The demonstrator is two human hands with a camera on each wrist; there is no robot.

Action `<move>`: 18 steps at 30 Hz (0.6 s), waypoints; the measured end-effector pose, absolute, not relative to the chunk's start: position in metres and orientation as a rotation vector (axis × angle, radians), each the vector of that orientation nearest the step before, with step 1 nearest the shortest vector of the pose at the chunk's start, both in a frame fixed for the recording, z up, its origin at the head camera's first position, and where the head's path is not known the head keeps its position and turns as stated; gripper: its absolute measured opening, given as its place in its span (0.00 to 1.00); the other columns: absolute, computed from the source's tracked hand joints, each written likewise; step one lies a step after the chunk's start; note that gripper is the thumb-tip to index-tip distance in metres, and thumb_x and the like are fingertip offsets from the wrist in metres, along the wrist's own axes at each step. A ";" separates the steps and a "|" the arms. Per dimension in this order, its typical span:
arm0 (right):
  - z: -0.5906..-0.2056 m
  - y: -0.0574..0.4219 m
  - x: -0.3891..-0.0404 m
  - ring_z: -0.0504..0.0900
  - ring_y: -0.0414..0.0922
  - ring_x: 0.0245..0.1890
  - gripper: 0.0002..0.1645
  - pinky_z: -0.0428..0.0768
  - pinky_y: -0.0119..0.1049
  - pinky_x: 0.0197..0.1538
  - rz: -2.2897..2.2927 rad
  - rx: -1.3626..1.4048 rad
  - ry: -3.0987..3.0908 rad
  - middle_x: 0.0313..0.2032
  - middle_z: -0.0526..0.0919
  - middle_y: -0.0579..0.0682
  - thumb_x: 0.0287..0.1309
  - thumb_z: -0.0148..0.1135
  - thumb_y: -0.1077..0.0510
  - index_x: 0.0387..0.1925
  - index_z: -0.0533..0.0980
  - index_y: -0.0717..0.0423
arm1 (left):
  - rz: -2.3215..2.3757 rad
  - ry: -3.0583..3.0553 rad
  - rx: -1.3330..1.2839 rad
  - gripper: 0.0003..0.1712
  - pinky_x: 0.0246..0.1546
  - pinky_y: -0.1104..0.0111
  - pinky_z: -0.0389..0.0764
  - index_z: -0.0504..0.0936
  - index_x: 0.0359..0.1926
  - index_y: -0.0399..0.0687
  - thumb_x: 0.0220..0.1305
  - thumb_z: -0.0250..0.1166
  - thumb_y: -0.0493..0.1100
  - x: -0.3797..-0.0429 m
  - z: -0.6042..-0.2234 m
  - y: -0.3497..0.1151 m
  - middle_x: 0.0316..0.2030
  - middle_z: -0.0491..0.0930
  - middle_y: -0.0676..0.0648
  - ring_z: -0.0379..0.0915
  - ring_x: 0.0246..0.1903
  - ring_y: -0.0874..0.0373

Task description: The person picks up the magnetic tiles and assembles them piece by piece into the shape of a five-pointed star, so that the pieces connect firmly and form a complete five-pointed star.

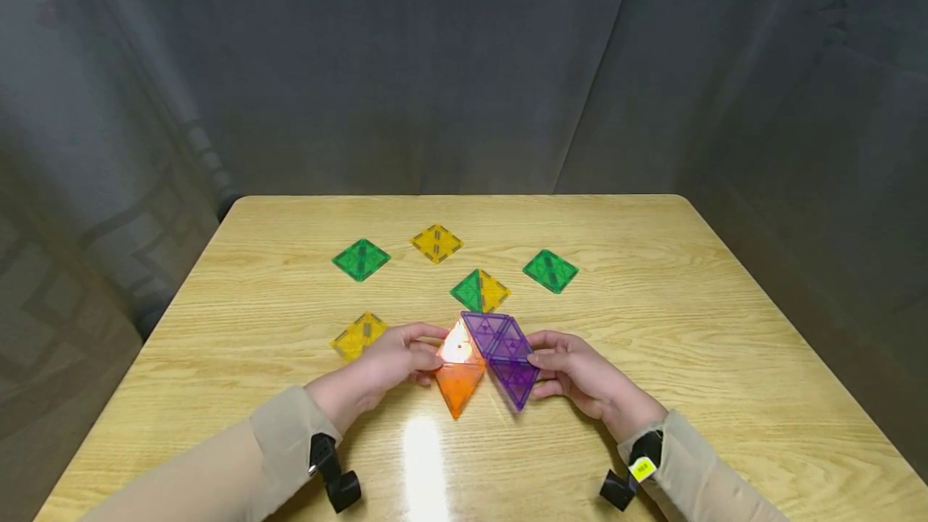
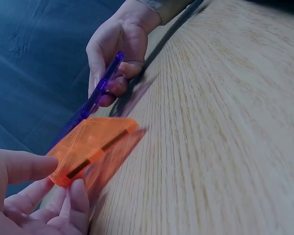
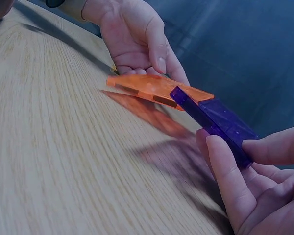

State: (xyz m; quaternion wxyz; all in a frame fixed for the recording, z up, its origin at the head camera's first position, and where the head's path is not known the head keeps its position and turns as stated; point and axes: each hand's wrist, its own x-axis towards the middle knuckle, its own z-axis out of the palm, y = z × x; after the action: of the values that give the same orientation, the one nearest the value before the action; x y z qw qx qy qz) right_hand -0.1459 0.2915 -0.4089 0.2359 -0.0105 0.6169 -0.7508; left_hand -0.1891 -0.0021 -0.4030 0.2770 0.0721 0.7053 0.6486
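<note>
Two orange triangular magnetic tiles (image 1: 458, 387), joined edge to edge, are pinched between the thumb and fingers of my left hand (image 1: 395, 361). My right hand (image 1: 580, 373) pinches the outer edge of three joined purple triangular magnetic tiles (image 1: 500, 337). The upper orange tile meets the purple group along a slanted edge; below that, a gap opens between the lower orange and lower purple tiles. In the right wrist view, the orange tiles (image 3: 152, 88) and purple tiles (image 3: 220, 122) are raised over the tabletop and tilted, with shadows or reflections beneath.
Behind the hands lie a green-and-yellow diamond (image 1: 470, 290), a yellow diamond (image 1: 437, 243), and green diamonds at left (image 1: 362, 259) and right (image 1: 551, 271). Another yellow diamond (image 1: 355, 334) is beside my left hand. Dark curtains (image 1: 406, 71) surround the wooden table (image 1: 689, 329).
</note>
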 end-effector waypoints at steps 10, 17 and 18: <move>-0.407 0.291 -0.145 0.84 0.44 0.31 0.17 0.85 0.36 0.35 -2.058 -0.029 1.712 0.36 0.84 0.52 0.67 0.55 0.66 0.55 0.67 0.70 | 1.864 1.852 0.147 0.22 0.34 0.67 0.83 0.73 0.58 0.24 0.62 0.61 0.26 -0.189 -0.404 -0.001 0.41 0.83 0.40 0.78 0.32 0.58; -0.407 0.290 -0.145 0.84 0.44 0.31 0.17 0.86 0.36 0.34 -2.057 -0.014 1.702 0.36 0.84 0.52 0.67 0.54 0.67 0.55 0.67 0.69 | 1.891 1.859 0.157 0.19 0.36 0.66 0.83 0.74 0.55 0.22 0.64 0.60 0.27 -0.190 -0.407 -0.003 0.39 0.83 0.41 0.79 0.32 0.58; -0.407 0.290 -0.144 0.84 0.44 0.31 0.17 0.86 0.36 0.34 -2.056 -0.012 1.702 0.36 0.84 0.52 0.67 0.54 0.67 0.55 0.67 0.68 | 1.896 1.857 0.153 0.19 0.36 0.66 0.83 0.75 0.55 0.23 0.64 0.60 0.28 -0.190 -0.408 -0.003 0.39 0.83 0.41 0.78 0.32 0.58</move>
State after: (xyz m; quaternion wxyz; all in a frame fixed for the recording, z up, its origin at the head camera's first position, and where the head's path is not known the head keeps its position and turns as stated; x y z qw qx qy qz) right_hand -0.1443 0.2901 -0.4070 0.2341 -0.0045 0.6200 -0.7488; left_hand -0.1902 -0.0028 -0.4077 0.2392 0.0560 0.6782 0.6926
